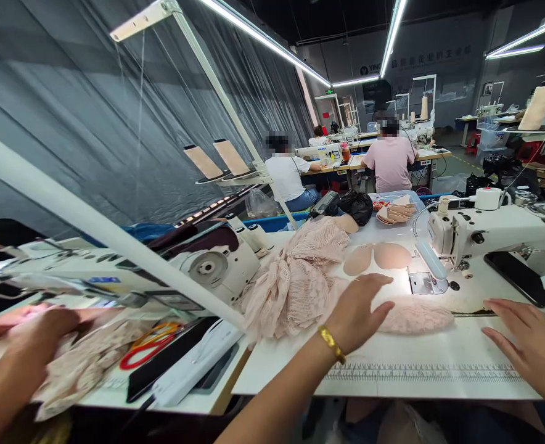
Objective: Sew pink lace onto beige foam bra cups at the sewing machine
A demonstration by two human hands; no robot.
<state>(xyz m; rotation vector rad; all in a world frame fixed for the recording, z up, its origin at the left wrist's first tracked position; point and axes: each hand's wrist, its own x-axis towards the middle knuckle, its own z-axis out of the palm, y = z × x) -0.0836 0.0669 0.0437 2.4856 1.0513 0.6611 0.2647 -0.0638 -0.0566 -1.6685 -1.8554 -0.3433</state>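
My left hand (360, 311), with a gold bracelet (331, 344) at the wrist, hovers over the white sewing table with fingers spread. Its fingertips are near the left end of a pink lace piece (418, 316); whether they touch it I cannot tell. My right hand (526, 342) is held open to the right of that piece, holding nothing. Behind the lace, the lit needle plate (426, 282) of a white sewing machine (522, 225) shows. Two beige moulded cups (391, 255) lie left of the needle area. A heap of pale pink lace fabric (295, 283) spreads left of my left hand.
A ruler strip (425, 372) runs along the table's front edge. A black phone (522, 277) lies under the machine arm. A clear bin (399, 231) holds stacked cups. At left, a co-worker's hands (45, 330) work lace beside red-handled scissors (147, 351). A slanted white pole (115, 231) crosses between.
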